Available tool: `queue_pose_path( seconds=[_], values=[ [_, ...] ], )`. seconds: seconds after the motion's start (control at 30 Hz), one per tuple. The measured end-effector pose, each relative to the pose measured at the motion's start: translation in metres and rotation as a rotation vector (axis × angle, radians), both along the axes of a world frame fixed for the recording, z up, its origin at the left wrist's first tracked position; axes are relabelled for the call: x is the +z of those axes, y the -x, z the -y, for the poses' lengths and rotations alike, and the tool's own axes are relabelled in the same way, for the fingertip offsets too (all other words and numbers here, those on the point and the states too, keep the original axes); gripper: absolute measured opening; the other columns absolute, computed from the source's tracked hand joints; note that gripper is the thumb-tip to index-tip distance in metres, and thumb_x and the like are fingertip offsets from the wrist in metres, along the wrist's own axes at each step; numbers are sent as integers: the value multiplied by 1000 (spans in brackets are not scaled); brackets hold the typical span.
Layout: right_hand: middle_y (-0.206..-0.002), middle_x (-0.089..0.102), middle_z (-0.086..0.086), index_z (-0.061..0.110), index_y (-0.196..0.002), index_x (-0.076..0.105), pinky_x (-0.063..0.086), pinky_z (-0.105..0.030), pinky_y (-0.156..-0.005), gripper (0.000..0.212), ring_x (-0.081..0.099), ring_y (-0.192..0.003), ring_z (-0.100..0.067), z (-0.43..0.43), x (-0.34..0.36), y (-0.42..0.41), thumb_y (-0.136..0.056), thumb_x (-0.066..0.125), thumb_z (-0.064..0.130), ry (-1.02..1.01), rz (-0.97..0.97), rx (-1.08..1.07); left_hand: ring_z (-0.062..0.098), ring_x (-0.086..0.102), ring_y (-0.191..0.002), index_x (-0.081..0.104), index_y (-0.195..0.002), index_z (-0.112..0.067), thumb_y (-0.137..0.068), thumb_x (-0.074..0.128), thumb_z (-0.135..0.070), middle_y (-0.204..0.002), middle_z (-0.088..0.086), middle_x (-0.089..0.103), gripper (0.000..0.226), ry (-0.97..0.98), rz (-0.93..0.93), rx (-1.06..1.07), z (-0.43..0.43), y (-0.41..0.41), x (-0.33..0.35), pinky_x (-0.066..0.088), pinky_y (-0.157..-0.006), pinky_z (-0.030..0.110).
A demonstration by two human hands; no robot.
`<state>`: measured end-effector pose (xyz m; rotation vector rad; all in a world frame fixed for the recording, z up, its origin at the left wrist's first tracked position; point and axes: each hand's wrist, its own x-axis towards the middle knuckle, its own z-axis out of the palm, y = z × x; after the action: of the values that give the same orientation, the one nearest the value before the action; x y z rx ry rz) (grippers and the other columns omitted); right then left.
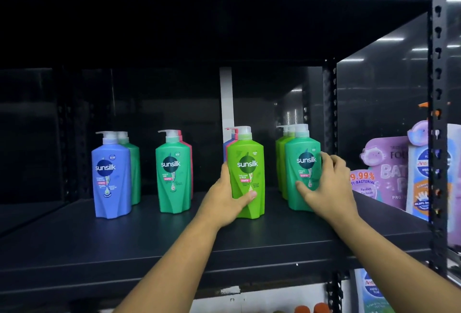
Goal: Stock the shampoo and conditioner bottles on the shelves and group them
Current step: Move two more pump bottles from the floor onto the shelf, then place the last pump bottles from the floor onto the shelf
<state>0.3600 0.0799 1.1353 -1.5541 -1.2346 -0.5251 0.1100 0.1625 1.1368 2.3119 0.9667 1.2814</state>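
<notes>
L hand [224, 203] grips lime bottle [247, 170], R hand [326, 188] grips teal bottle [303, 170] nr shelf [124, 238] rt edge; gap btwn.

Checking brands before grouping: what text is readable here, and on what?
"sunsilk": blue bottle, left teal bottle, lime bottle, right teal bottle.
"SHAMPOO": lime bottle.
"9.99%", "TI-BACTERIAL": purple pack.
Smaller print everywhere: too blurred to read.
</notes>
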Motion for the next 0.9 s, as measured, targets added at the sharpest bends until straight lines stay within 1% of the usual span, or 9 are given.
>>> queue_pose_path(
  seconds=[0.1,0.2,0.27,0.37,0.5,0.63,0.7,0.77,0.9],
  values=[
    [-128,46,-10,10,-135,50,46,-50,-97,69,44,-115,-31,5,3,4,-78,80,35,-83,129,-25,21,68,-101,35,-151,-38,-84,56,-77,-111,-7,73,80,-14,-185,205,8,9,3,56,-90,40],
    [-114,57,-5,13,-126,59,48,-47,-91,50,51,-105,-29,6,3,8,-85,74,37,-13,258,53,23,69,-104,54,-141,-33,-87,52,-77,-109,0,74,70,-40,-294,278,27,20,2,57,-89,39],
    [-105,64,0,17,-120,65,50,-44,-88,44,57,-100,-28,9,0,14,-89,63,48,108,380,118,20,70,-102,65,-129,-33,-81,52,-79,-107,-5,75,67,-34,-348,261,40,30,-2,57,-89,39],
    [-116,70,5,23,-119,69,49,-38,-97,49,61,-111,-20,21,-5,35,-91,49,59,325,403,271,10,68,-88,73,-112,-32,-71,46,-89,-84,-14,73,75,-37,-451,252,58,47,-5,58,-82,38],
    [-130,66,8,24,-129,65,48,-37,-102,55,61,-119,-14,44,-11,76,-96,42,62,491,383,367,17,68,-100,74,-112,-32,-76,36,-86,-104,-8,76,75,-147,-562,251,86,72,-10,57,-86,38],
    [-133,64,5,25,-130,61,47,-42,-102,63,59,-124,-19,80,-24,119,-96,28,65,565,459,396,18,69,-107,75,-117,-23,-93,45,-61,-113,-5,77,53,-329,-461,148,118,105,-29,55,-88,38],
    [-148,53,8,26,-141,55,34,-43,-116,58,45,-140,-14,104,-37,138,-102,28,59,536,540,433,13,68,-113,76,-118,-18,-98,58,-43,-117,-4,76,37,-395,-319,97,137,120,-48,54,-94,34],
    [-157,40,15,29,-151,45,19,-39,-125,54,27,-149,-4,128,-53,154,-105,30,53,475,552,526,7,65,-120,75,-123,-17,-98,64,-34,-124,-4,74,33,-380,-194,78,159,134,-70,50,-103,28],
    [-147,51,15,30,-149,45,24,-25,-120,52,38,-141,-2,162,-104,188,-103,35,52,473,502,729,5,64,-119,72,-128,-17,-99,63,-31,-128,-7,71,34,-201,-137,57,191,158,-131,50,-103,26]
  ],
)
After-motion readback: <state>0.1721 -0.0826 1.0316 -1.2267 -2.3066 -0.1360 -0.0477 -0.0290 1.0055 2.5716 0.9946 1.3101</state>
